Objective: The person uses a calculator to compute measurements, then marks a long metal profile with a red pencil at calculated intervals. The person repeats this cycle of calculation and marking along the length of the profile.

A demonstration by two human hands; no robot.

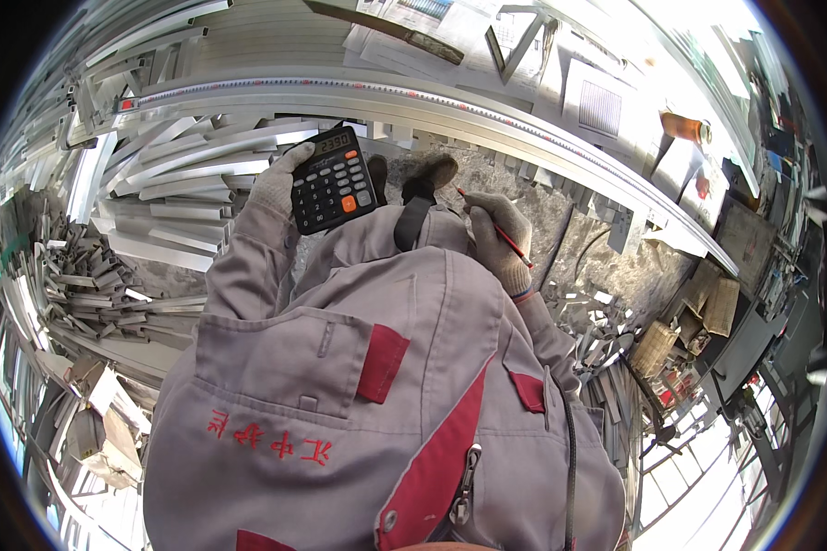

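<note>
A black desk calculator [334, 179] with grey and orange keys is held up in front of me, its display lit with digits. My left hand [276, 186], in a pale work glove, grips it along the left side, with the thumb at its upper corner. Farther right, my right hand [502, 234] wears a similar glove and is closed around a thin red pencil [513, 241]. The pencil slants across the hand, its tip pointing up and to the left. Both hands are above the floor, apart from each other, on the near side of the workbench.
A metal rail with a measuring tape [358, 85] along it crosses the bench ahead. Papers [606, 101], a knife-like tool [413, 39] and an orange-brown bottle [685, 127] lie beyond it. Metal profiles [184, 174] are piled at left; offcuts [92, 294] heap below them. Cardboard boxes [657, 347] stand at right.
</note>
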